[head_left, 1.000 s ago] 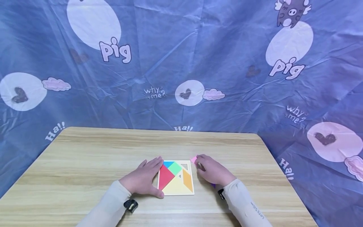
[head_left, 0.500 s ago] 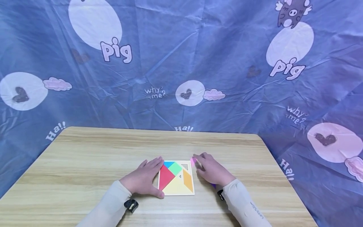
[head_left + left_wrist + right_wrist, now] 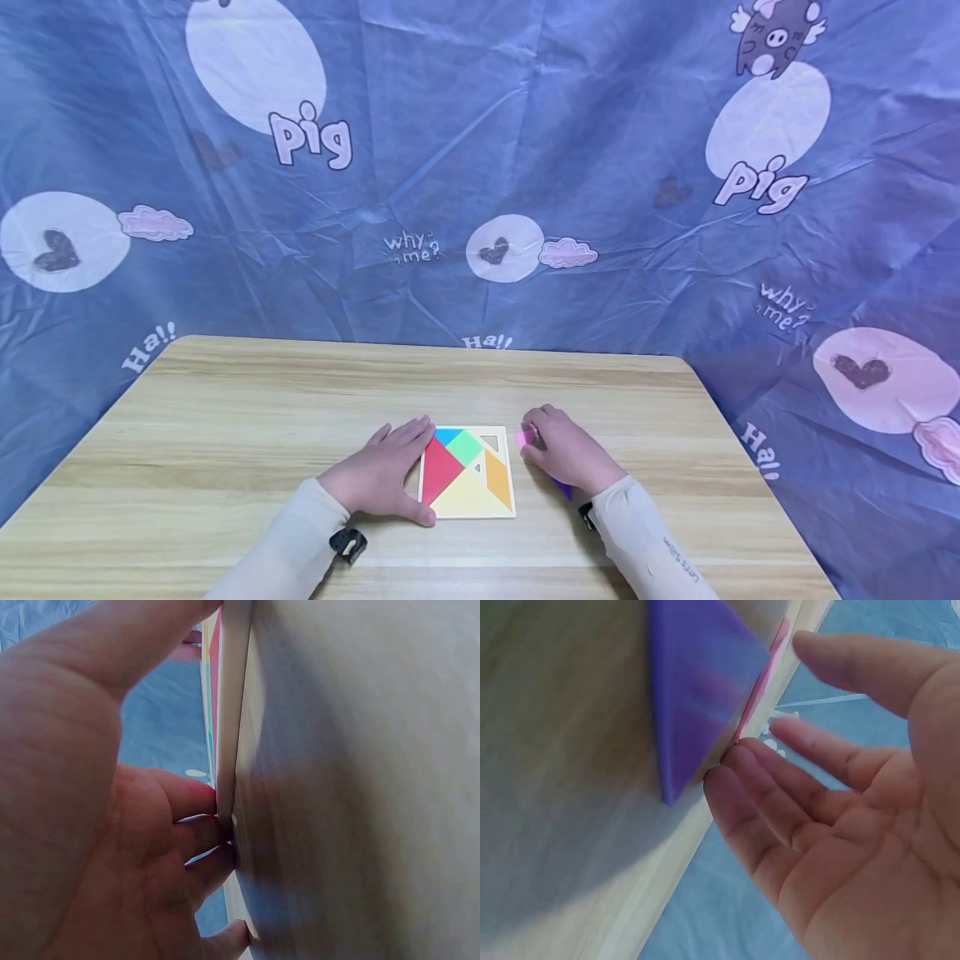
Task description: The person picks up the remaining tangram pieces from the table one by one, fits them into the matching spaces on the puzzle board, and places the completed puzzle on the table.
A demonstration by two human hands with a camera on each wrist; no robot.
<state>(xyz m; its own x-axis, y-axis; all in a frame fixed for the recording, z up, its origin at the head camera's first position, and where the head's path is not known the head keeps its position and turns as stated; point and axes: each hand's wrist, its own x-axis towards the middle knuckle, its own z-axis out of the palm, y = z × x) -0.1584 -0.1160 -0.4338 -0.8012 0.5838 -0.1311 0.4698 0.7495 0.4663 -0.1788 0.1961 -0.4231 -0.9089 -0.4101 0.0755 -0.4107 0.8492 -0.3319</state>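
Observation:
A tangram board with a pale frame lies on the table. In it sit a red triangle, a blue piece, a green square, a pale yellow piece and an orange parallelogram. A bare triangular gap shows at its upper right. My left hand rests along the left edge, thumb at the near corner, fingertips against the side in the left wrist view. Right of the board, my right hand touches a pink tangram piece with bent, loose fingertips, thumb tip close beside it.
A purple triangle lies on the table below the right palm, mostly hidden in the head view. The wooden table reaches back to a blue printed cloth. Black wrist straps are worn below both sleeves.
The right fingertips reached over the pink piece and drew it a little toward the person and to the right, apart from the board's corner. The left hand has stayed on the board.

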